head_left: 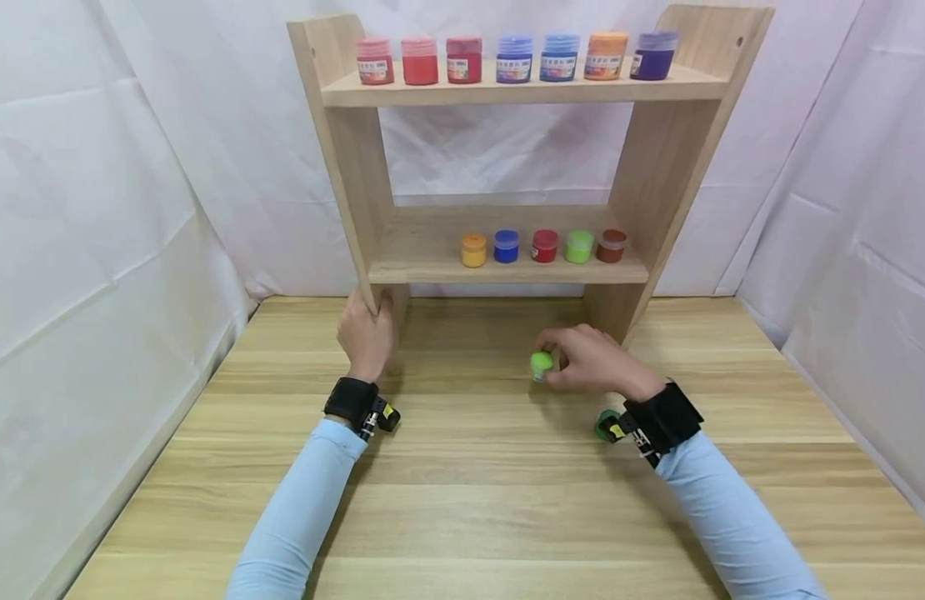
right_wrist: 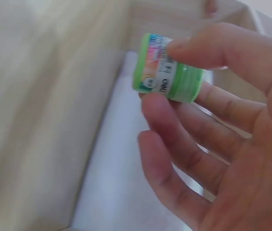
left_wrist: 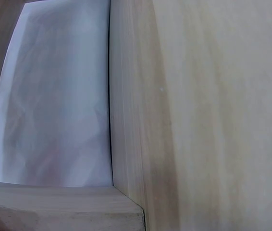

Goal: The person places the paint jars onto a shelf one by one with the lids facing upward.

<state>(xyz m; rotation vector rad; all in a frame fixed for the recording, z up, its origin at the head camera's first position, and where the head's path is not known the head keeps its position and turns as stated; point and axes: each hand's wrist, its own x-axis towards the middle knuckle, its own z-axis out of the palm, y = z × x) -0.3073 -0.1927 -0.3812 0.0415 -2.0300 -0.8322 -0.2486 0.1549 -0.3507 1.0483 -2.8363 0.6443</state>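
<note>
My right hand [head_left: 592, 360] pinches a small light green paint jar [head_left: 541, 365] between thumb and fingers, just above the table and below the lower shelf. In the right wrist view the light green jar [right_wrist: 167, 67] lies on its side in the fingers, its printed label showing. At the left, my left hand [head_left: 365, 335] grips the lower front edge of the side panel of the wooden shelf unit [head_left: 331, 158]. The left wrist view shows only pale wood and white cloth, with no fingers. Beneath the right wrist is a green jar [head_left: 607, 423], partly hidden by the wrist camera.
On the lower shelf [head_left: 425, 267] stand several jars, among them an orange jar [head_left: 473, 251] and a brown jar [head_left: 611, 247]. The upper shelf [head_left: 522, 93] bears a row of red, blue, orange and purple jars. White cloth [head_left: 110, 208] surrounds the wooden table [head_left: 462, 517].
</note>
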